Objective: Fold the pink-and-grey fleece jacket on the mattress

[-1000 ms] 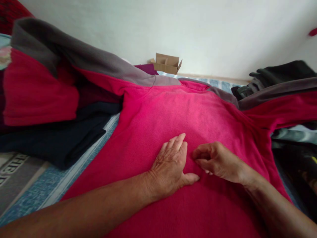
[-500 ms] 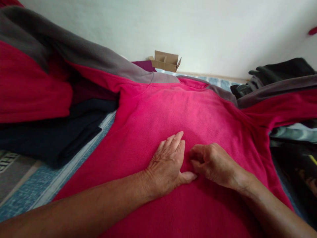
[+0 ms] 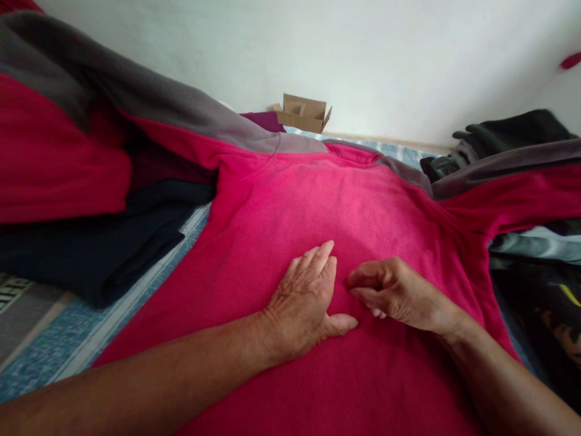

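Nearest in view, the left hand (image 3: 299, 303) lies flat and open on a crimson-pink fleece pullover (image 3: 290, 242), its fingers loosely together and its thumb pointing toward the right hand (image 3: 394, 293); the right hand rests just beside it, its fingers curled into a narrow grip with the fingertips on the fleece, though I cannot tell whether they pinch any cloth; a shallow fold of fleece runs between the two hands; the pullover lies spread out, front up, across a blue-and-white striped bedcover (image 3: 77, 333), with its grey shoulder trim (image 3: 299, 143) farther up and one sleeve (image 3: 521, 203) stretching right; to the left, a thick red fleece fold (image 3: 59, 157) topped with a grey band sits on a dark navy garment (image 3: 95, 254); a grey patterned mat (image 3: 22, 315) shows at the lower left corner; a dark patterned cloth (image 3: 535, 309) lies at the right, with a black garment (image 3: 508, 136) beyond the sleeve; farthest off, a maroon cloth (image 3: 265, 121) and an open cardboard box (image 3: 302, 113) sit against a white wall (image 3: 227, 48).
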Motion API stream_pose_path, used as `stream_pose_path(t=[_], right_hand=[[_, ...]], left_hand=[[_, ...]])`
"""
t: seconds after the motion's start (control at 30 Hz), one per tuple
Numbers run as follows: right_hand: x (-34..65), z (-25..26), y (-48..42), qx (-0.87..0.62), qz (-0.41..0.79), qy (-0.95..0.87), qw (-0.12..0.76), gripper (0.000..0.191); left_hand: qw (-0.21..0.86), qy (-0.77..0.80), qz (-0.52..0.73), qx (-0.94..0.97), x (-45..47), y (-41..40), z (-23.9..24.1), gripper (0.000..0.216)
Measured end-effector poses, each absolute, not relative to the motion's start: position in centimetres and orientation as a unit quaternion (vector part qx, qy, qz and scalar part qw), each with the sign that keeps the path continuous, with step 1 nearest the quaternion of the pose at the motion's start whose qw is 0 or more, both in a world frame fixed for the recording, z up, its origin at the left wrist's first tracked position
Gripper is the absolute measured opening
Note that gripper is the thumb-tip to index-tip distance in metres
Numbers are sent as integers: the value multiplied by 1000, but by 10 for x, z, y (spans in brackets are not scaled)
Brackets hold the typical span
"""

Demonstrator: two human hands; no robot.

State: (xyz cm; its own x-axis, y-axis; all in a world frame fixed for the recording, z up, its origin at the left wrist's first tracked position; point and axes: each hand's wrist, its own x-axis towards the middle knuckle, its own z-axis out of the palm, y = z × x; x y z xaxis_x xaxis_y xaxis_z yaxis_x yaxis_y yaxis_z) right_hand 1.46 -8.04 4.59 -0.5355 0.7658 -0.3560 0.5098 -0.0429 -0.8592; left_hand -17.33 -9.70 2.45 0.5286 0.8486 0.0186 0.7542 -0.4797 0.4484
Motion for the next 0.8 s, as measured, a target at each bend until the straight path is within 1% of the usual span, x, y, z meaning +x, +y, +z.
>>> stream_pose_path(t=[0.03, 0.1, 0.2, 0.27, 0.4, 0.5, 0.6, 0.67, 0.73, 0.8], right_hand=[[16, 46, -80, -465, 570, -668, 116, 11], [17, 47, -80, -466, 563, -674, 111, 10], [12, 49, -82, -480, 478, -729, 99, 7], [7, 50, -83, -491, 415, -761, 88, 9], [3, 49, -85, -493, 361, -787, 85, 15], [6, 47, -84, -484, 395, -774, 105, 15], [12, 45, -83, -467, 500, -719, 126, 11], [15, 44, -83, -458, 542, -693, 129, 9], [16, 44, -83, -453, 529, -706, 129, 8], [15, 45, -84, -449, 485, -740, 123, 8]], left_hand=[[197, 469, 121, 852, -173, -97, 24, 74], [196, 469, 121, 853, -174, -97, 23, 74], [193, 468, 118, 854, -173, -98, 21, 76], [188, 468, 123, 855, -173, -98, 19, 78], [188, 470, 130, 852, -173, -97, 20, 75], [198, 472, 116, 852, -173, -97, 23, 73], [191, 471, 114, 853, -173, -97, 24, 75], [183, 471, 108, 856, -173, -97, 22, 77], [174, 470, 107, 858, -173, -97, 19, 79], [165, 467, 117, 861, -174, -97, 15, 80]])
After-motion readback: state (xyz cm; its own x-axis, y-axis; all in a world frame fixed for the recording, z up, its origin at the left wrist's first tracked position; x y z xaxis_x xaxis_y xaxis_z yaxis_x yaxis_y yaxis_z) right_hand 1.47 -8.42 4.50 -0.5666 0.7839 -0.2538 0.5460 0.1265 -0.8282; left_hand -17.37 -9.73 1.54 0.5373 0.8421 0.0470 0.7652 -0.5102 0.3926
